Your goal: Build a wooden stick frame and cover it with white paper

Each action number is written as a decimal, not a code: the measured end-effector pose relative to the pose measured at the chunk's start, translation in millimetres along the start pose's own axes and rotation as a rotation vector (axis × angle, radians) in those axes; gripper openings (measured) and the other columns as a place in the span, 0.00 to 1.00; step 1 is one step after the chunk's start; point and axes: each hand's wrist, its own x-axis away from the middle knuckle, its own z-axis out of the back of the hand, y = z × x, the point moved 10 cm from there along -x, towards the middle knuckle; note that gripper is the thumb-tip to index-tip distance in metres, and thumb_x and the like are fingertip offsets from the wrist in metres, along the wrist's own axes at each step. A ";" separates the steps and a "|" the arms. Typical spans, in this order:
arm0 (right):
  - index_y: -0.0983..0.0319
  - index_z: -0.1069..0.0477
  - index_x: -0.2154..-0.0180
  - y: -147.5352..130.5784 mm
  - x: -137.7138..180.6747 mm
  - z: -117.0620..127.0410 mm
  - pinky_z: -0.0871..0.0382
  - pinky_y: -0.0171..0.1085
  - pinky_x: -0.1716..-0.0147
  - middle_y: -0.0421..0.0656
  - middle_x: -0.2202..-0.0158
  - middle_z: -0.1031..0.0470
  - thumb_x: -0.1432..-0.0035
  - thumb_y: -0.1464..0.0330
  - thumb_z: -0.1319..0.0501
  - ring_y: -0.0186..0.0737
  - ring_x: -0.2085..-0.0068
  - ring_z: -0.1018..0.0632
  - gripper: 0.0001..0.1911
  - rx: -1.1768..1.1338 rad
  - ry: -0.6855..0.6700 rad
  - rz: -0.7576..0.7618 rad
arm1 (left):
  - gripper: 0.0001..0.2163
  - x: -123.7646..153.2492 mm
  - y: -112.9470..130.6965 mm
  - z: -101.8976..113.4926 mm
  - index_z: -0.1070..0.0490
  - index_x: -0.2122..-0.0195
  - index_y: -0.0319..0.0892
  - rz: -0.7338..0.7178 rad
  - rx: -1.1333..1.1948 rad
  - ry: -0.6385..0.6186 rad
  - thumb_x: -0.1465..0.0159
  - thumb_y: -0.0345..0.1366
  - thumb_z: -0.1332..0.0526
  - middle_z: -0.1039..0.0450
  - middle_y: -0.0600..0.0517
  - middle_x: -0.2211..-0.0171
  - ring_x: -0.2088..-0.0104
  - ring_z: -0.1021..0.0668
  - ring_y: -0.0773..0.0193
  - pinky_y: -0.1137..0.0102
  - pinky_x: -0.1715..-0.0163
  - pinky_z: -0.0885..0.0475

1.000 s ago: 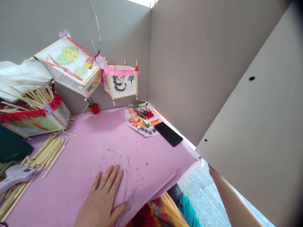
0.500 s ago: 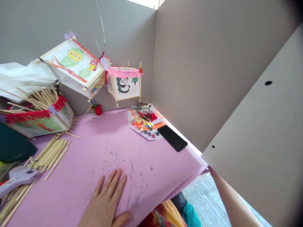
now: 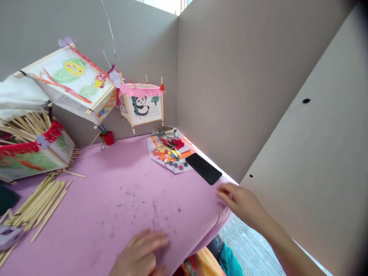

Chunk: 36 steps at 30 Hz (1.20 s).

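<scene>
Passage is left across the pink paper [image 3: 115, 207] between the loose wooden sticks [image 3: 38, 203] and the black smartphone [image 3: 203, 168]. The back corner is obstructed by the smartphone and the craft scraps [image 3: 169, 151], while the right side is bounded by a cardboard wall [image 3: 230, 84].

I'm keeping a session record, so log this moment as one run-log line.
left hand: on pink paper | right hand: at its edge, near black smartphone

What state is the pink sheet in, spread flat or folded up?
Spread flat: the pink sheet lies open under the left hand, with only its near edge curving down.
</scene>
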 end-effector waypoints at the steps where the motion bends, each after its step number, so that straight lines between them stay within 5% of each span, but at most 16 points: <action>1: 0.59 0.29 0.55 -7.9 -17.8 10.1 0.33 0.44 0.57 0.48 0.53 0.26 0.38 0.60 0.48 0.49 0.54 0.25 0.15 0.127 0.103 0.000 | 0.11 -2.2 -2.6 0.5 0.25 0.56 0.53 0.044 -0.052 0.016 0.36 0.36 0.44 0.29 0.54 0.45 0.47 0.26 0.58 0.62 0.48 0.28; 3: 0.63 0.35 0.46 -16.7 -51.5 6.5 0.38 0.45 0.51 0.55 0.43 0.35 0.40 0.62 0.43 0.55 0.45 0.32 0.22 0.304 0.144 0.000 | 0.19 -5.5 -0.9 1.5 0.33 0.44 0.51 0.061 -0.109 0.046 0.37 0.41 0.44 0.37 0.49 0.39 0.42 0.31 0.52 0.59 0.48 0.27; 5: 0.66 0.37 0.45 -14.7 -78.1 -8.0 0.40 0.47 0.50 0.57 0.45 0.34 0.42 0.62 0.41 0.57 0.46 0.33 0.26 0.362 0.103 -0.034 | 0.26 -7.3 4.3 -0.7 0.42 0.38 0.50 0.033 -0.103 0.033 0.37 0.45 0.44 0.37 0.48 0.39 0.42 0.31 0.53 0.61 0.47 0.29; 9: 0.68 0.36 0.47 -6.1 -104.7 -23.4 0.40 0.50 0.54 0.58 0.54 0.28 0.43 0.60 0.40 0.58 0.52 0.28 0.26 0.340 0.047 -0.103 | 0.23 -9.1 1.6 -1.1 0.37 0.41 0.50 0.100 -0.124 -0.009 0.38 0.40 0.40 0.32 0.50 0.43 0.44 0.29 0.58 0.66 0.46 0.29; 15: 0.67 0.35 0.47 7.0 -109.2 -9.4 0.37 0.46 0.58 0.57 0.55 0.27 0.51 0.59 0.37 0.58 0.52 0.27 0.31 0.185 -0.011 -0.191 | 0.17 -24.5 -6.7 9.7 0.31 0.46 0.50 0.217 0.008 0.026 0.37 0.38 0.42 0.30 0.52 0.45 0.46 0.27 0.59 0.68 0.49 0.27; 19: 0.63 0.41 0.41 17.4 -86.4 1.8 0.32 0.38 0.65 0.51 0.55 0.25 0.46 0.53 0.42 0.46 0.58 0.23 0.35 -0.073 -0.082 -0.226 | 0.18 -30.3 -23.6 3.3 0.32 0.45 0.52 0.431 0.292 0.022 0.36 0.40 0.43 0.31 0.51 0.44 0.45 0.27 0.57 0.62 0.46 0.29; 21: 0.61 0.41 0.41 3.8 -66.1 -4.5 0.31 0.37 0.65 0.48 0.55 0.25 0.45 0.53 0.42 0.42 0.61 0.23 0.33 -0.395 -0.142 -0.184 | 0.21 -29.5 -35.2 -5.3 0.35 0.42 0.50 0.608 0.518 0.076 0.36 0.43 0.43 0.33 0.48 0.42 0.43 0.29 0.54 0.58 0.45 0.30; 26: 0.59 0.38 0.46 -86.2 -7.8 -38.9 0.29 0.41 0.58 0.45 0.55 0.26 0.52 0.65 0.35 0.43 0.55 0.25 0.30 -1.096 -0.238 0.008 | 0.31 -35.2 -44.6 -28.1 0.49 0.35 0.45 0.943 1.224 0.352 0.37 0.50 0.44 0.42 0.42 0.37 0.41 0.33 0.51 0.58 0.46 0.29; 32: 0.55 0.38 0.44 -145.7 12.0 -58.1 0.31 0.41 0.52 0.43 0.48 0.29 0.48 0.64 0.35 0.41 0.50 0.26 0.29 -1.058 -0.202 0.170 | 0.26 -26.1 -55.1 -15.1 0.34 0.44 0.42 1.107 1.459 0.622 0.42 0.46 0.36 0.27 0.44 0.48 0.47 0.26 0.47 0.58 0.51 0.26; 36: 0.62 0.37 0.42 -124.5 -28.0 -48.1 0.43 0.48 0.41 0.50 0.41 0.35 0.38 0.52 0.47 0.48 0.40 0.36 0.29 -0.606 -0.058 0.253 | 0.24 -0.1 -70.0 -18.5 0.32 0.46 0.42 1.294 1.446 0.738 0.41 0.47 0.39 0.25 0.45 0.50 0.48 0.25 0.49 0.57 0.52 0.25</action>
